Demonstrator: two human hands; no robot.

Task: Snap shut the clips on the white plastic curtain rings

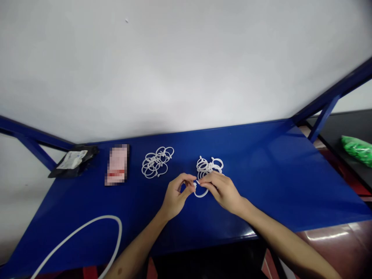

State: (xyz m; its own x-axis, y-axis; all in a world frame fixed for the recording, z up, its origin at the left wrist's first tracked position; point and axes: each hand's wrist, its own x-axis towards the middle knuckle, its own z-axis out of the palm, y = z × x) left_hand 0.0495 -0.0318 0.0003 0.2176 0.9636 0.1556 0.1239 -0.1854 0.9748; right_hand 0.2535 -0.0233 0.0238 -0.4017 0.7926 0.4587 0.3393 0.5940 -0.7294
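Note:
A white plastic ring (201, 195) with a small clasp-like end hangs between my two hands, over the near middle of the blue table. My left hand (178, 195) pinches one end of it between thumb and fingers. The other end is in the closed fingertips of my right hand (222, 190). Whether the two ends are joined I cannot tell, as the fingers partly cover them. Just behind my right hand lies a pile of white rings (204, 164), partly hidden by it. Another pile of thin white rings (157, 162) with small knobs rests behind and left of my left hand.
The blue table (261, 166) runs up to a pale wall, with blue frame bars at both sides. At left are a black plastic package (84, 157) and a blurred-out pinkish rectangle (117, 164). A white cable-like loop (87, 224) curves near my left forearm. A green bag (357, 150) lies far right.

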